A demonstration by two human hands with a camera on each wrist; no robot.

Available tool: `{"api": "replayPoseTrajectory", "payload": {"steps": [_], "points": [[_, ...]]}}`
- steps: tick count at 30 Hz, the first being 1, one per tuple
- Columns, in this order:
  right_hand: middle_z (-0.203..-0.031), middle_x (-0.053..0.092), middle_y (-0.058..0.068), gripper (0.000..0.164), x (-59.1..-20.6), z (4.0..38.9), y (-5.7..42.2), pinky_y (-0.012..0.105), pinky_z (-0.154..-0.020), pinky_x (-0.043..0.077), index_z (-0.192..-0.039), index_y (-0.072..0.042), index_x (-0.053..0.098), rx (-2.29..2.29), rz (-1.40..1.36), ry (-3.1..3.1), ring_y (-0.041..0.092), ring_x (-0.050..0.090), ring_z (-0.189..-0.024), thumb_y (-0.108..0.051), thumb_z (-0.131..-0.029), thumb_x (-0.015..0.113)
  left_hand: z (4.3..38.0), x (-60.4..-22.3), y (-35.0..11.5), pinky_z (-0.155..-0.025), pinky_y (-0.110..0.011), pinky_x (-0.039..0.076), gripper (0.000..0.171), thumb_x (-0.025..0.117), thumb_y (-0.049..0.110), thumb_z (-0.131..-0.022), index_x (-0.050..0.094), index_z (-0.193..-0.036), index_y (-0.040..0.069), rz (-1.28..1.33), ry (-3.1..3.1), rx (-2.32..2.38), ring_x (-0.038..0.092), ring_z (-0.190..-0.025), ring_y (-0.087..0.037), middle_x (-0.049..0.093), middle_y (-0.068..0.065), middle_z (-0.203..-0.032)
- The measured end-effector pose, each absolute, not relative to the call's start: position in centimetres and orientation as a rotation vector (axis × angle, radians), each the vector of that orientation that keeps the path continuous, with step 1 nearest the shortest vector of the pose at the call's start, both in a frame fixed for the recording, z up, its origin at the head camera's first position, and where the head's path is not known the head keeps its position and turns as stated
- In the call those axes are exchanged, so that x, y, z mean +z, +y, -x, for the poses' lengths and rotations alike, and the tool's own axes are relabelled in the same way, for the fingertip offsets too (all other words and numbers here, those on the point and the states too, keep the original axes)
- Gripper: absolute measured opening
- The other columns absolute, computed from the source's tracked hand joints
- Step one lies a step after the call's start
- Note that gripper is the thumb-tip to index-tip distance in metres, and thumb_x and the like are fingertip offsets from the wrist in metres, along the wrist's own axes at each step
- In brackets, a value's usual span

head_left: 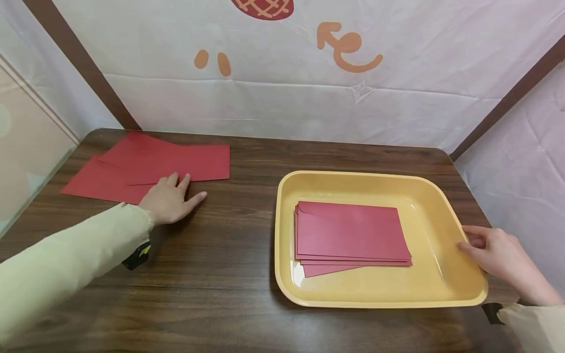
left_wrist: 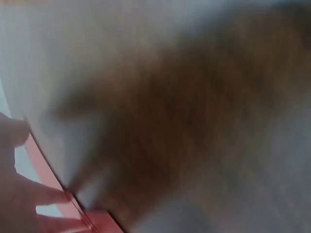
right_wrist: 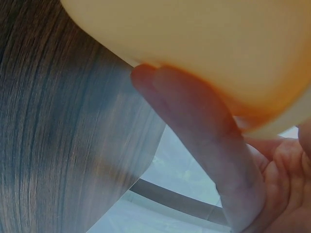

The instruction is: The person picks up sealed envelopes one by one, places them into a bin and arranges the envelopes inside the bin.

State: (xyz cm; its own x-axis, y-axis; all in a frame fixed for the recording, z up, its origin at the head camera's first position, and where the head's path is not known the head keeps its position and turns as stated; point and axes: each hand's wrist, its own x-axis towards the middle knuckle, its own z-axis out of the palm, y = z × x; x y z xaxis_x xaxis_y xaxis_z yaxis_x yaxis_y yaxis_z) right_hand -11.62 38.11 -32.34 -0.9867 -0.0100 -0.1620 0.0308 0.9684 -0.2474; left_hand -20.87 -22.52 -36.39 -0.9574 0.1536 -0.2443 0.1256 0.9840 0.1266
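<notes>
On the left side of the table, my left hand [head_left: 169, 200] lies over the near edge of some overlapping red envelopes [head_left: 198, 161], fingers spread and thumb out to the side. The left wrist view has its fingertips right at an edge of red paper [left_wrist: 41, 165]. My right hand [head_left: 503, 252] grips the right rim of a yellow tray [head_left: 441, 196], thumb on the inner side. Seen from the right wrist, a finger [right_wrist: 194, 126] reaches along the tray's outside. Inside the tray is a loose stack of red envelopes [head_left: 350, 233], slightly fanned, toward its left.
The dark wood-grain table [head_left: 212, 274] has rounded far corners. A white printed cloth [head_left: 282, 108] hangs behind it, with brown posts [head_left: 84, 59] at the sides. Black bands [head_left: 137, 255] show at both wrists.
</notes>
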Motion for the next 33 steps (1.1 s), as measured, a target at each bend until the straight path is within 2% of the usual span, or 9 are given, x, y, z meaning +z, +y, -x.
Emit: {"api": "replayPoseTrajectory", "payload": {"steps": [7, 12, 17, 21, 23, 26, 29, 33], "points": [[-0.083, 0.072, 0.016, 0.051, -32.3, 11.5, 38.1, 0.043, -0.061, 0.047, -0.119, 0.014, 0.052, -0.371, -0.013, 2.966, 0.026, 0.065, -0.069, -0.023, -0.085, 0.063, 18.1, -36.2, -20.0, -0.099, -0.058, 0.033, 0.078, 0.033, 0.053, -0.095, 0.023, -0.141, -0.01, -0.311, 2.903, 0.09, 0.033, -0.12, -0.05, 0.031, -0.037, -0.133], [-0.084, 0.072, 0.017, 0.051, -32.3, 11.4, 38.1, 0.044, -0.063, 0.047, -0.119, 0.014, 0.052, -0.37, -0.018, 2.97, 0.03, 0.066, -0.072, -0.023, -0.086, 0.063, 16.6, -35.8, -18.6, -0.09, -0.054, 0.038, 0.074, 0.037, 0.05, -0.095, 0.029, -0.139, -0.009, -0.379, 2.913, 0.085, 0.042, -0.107, -0.043, 0.041, -0.032, -0.12], [-0.086, 0.071, 0.018, 0.051, -32.3, 11.4, 38.1, 0.045, -0.063, 0.047, -0.119, 0.014, 0.052, -0.37, -0.024, 2.964, 0.029, 0.066, -0.072, -0.023, -0.086, 0.062, 16.3, -35.2, -18.3, -0.083, -0.049, 0.041, 0.069, 0.039, 0.048, -0.095, 0.036, -0.137, -0.007, -0.389, 2.909, 0.142, 0.045, -0.098, -0.036, 0.045, -0.027, -0.113], [-0.086, 0.071, 0.019, 0.052, -32.3, 11.4, 38.1, 0.044, -0.063, 0.048, -0.12, 0.014, 0.051, -0.374, -0.026, 2.952, 0.028, 0.066, -0.07, -0.024, -0.087, 0.062, 17.0, -34.7, -19.0, -0.072, -0.044, 0.041, 0.059, 0.042, 0.043, -0.095, 0.047, -0.124, -0.007, -0.378, 2.953, 0.203, 0.045, -0.087, -0.032, 0.047, -0.023, -0.102], [-0.086, 0.071, 0.019, 0.052, -32.3, 11.4, 38.1, 0.044, -0.062, 0.048, -0.12, 0.015, 0.051, -0.377, -0.025, 2.951, 0.028, 0.066, -0.07, -0.023, -0.087, 0.062, 17.7, -34.5, -19.9, -0.071, -0.045, 0.04, 0.054, 0.042, 0.041, -0.095, 0.048, -0.115, -0.009, -0.348, 2.998, 0.232, 0.045, -0.087, -0.035, 0.045, -0.024, -0.1], [-0.086, 0.071, 0.019, 0.052, -32.2, 11.5, 38.1, 0.043, -0.062, 0.048, -0.12, 0.015, 0.051, -0.379, -0.02, 2.952, 0.028, 0.066, -0.07, -0.023, -0.087, 0.062, 19.2, -34.1, -21.7, -0.078, -0.054, 0.04, 0.06, 0.04, 0.041, -0.095, 0.04, -0.119, -0.014, -0.224, 3.038, 0.283, 0.042, -0.096, -0.046, 0.039, -0.033, -0.11], [-0.085, 0.071, 0.018, 0.052, -32.2, 11.5, 38.0, 0.043, -0.062, 0.048, -0.12, 0.014, 0.051, -0.38, -0.015, 2.957, 0.028, 0.066, -0.07, -0.023, -0.086, 0.062, 20.6, -34.0, -24.1, -0.09, -0.064, 0.032, 0.077, 0.037, 0.046, -0.094, 0.024, -0.133, -0.018, -0.065, 3.025, 0.339, 0.029, -0.11, -0.057, 0.025, -0.043, -0.125], [-0.084, 0.071, 0.017, 0.051, -32.2, 11.6, 38.0, 0.045, -0.063, 0.048, -0.119, 0.014, 0.052, -0.374, -0.006, 2.965, 0.031, 0.066, -0.072, -0.023, -0.085, 0.063, 22.0, -34.4, -27.2, -0.1, -0.067, 0.021, 0.092, 0.032, 0.057, -0.092, 0.008, -0.138, -0.019, 0.037, 2.962, 0.353, 0.014, -0.123, -0.06, 0.006, -0.045, -0.138]]}}
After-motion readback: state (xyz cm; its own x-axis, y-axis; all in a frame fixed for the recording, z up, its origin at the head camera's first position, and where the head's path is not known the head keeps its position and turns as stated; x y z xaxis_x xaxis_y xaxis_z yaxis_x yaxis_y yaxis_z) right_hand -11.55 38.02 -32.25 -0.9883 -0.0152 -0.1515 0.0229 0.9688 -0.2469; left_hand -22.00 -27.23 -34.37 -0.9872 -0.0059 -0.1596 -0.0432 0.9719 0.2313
